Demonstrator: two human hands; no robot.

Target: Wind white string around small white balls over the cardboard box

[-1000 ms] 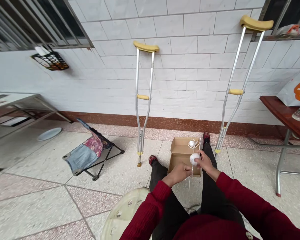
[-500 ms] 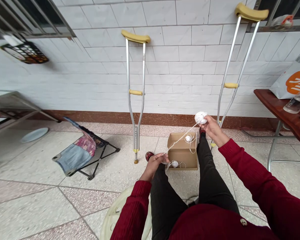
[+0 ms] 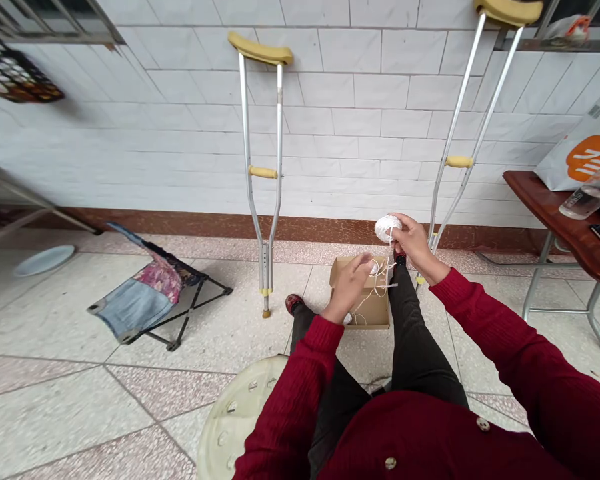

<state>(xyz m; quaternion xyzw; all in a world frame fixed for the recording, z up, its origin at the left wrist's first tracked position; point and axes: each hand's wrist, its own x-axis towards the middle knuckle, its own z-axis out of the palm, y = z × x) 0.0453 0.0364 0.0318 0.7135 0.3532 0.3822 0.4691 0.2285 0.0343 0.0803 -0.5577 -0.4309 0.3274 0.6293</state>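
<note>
A ball of white yarn (image 3: 387,228) is pinched in my right hand (image 3: 411,241), above the open cardboard box (image 3: 373,310) on the floor. My left hand (image 3: 351,283) is in front of the box's left side, its fingers closed at a strand of white yarn (image 3: 377,283). Loose strands hang between the hands and over the box. One small white ball shows partly behind my left fingertips, and another small ball (image 3: 348,319) lies at the box's lower left, partly hidden by my left wrist.
Two crutches (image 3: 263,172) (image 3: 459,162) lean on the tiled wall. A folding stool (image 3: 135,303) stands left, a pale round plastic stool (image 3: 235,420) beside my left leg. At right, a brown table (image 3: 545,200) holds a bag (image 3: 580,147) and a plastic cup (image 3: 585,200).
My left hand has moved up and right, nearer to my right hand. The strand stretched between the hands has gone slack. The view has shifted slightly.
</note>
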